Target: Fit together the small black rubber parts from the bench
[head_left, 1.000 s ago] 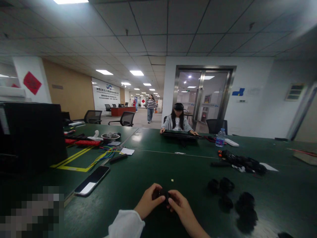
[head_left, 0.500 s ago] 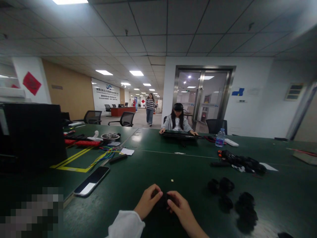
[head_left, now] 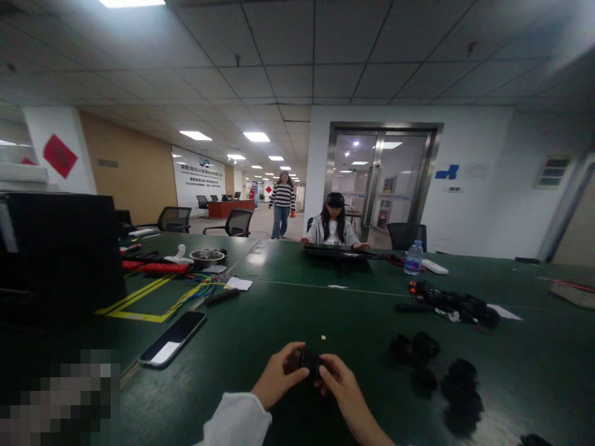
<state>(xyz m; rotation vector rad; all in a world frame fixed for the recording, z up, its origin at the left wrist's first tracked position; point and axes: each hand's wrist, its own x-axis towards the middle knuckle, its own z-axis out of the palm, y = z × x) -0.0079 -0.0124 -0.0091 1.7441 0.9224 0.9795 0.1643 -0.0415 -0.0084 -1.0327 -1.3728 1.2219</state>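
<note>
Low over the dark green table (head_left: 288,310), my left hand (head_left: 279,375) and my right hand (head_left: 338,384) meet around a small black object (head_left: 308,361). Both hands pinch it between fingers and thumb; what it is I cannot make out. A white sleeve (head_left: 237,421) covers my left forearm. Several similar black round pieces (head_left: 437,371) lie on the table to the right of my hands.
A phone (head_left: 173,338) lies face up to the left. Beyond it are yellow tape lines (head_left: 139,303), coloured wires (head_left: 199,288) and a metal bowl (head_left: 207,256). A black box (head_left: 58,248) stands at left. Across the table a person (head_left: 333,228) sits at a keyboard, with a water bottle (head_left: 413,257) nearby. Another person (head_left: 281,203) walks in the corridor.
My fingers have shifted slightly on the small black object. The walking person in the striped top has come closer.
</note>
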